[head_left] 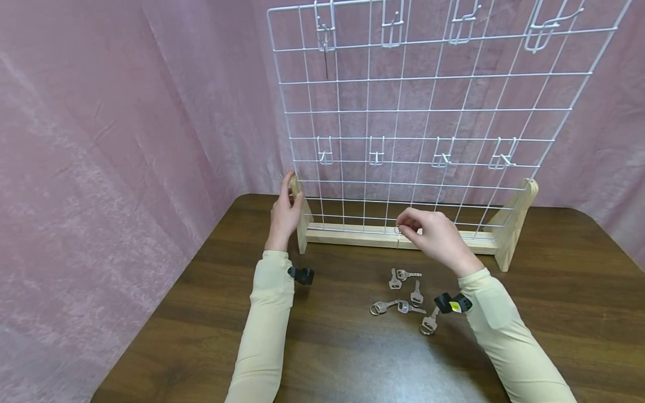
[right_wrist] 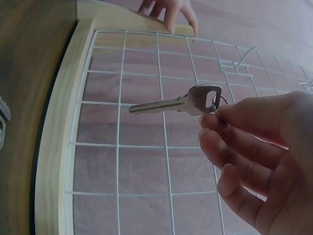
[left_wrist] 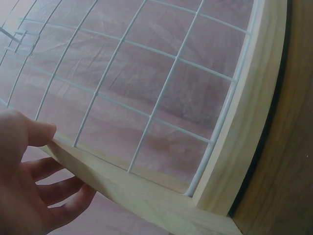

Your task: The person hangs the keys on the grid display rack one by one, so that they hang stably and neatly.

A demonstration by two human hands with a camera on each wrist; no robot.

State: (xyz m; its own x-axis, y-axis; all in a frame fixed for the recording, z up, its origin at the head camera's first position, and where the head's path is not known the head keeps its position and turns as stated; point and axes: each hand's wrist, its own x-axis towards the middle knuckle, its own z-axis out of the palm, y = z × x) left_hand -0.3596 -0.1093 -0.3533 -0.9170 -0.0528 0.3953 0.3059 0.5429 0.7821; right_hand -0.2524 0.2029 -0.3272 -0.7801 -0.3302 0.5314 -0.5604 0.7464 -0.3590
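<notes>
My right hand (head_left: 433,232) pinches a small metal ring (right_wrist: 223,101) between thumb and index finger. From it a silver key (right_wrist: 199,100) sticks out, blade pointing away from the fingers, in front of the lower part of a white wire grid (right_wrist: 118,146). The left hand (head_left: 285,215) holds the upper end of the stand's left wooden side support (head_left: 302,232), thumb on one face and fingers on the other. Several loose keys, among them one with a ring (head_left: 428,324), lie on the table below the right hand.
White hooks stand out from the grid in two rows, such as the lower left hook (head_left: 325,158). A key (head_left: 326,64) hangs by its ring on the upper left hook. The right wooden support (head_left: 517,229) stands on the brown table (head_left: 201,336), with pink curtain (head_left: 126,140) behind.
</notes>
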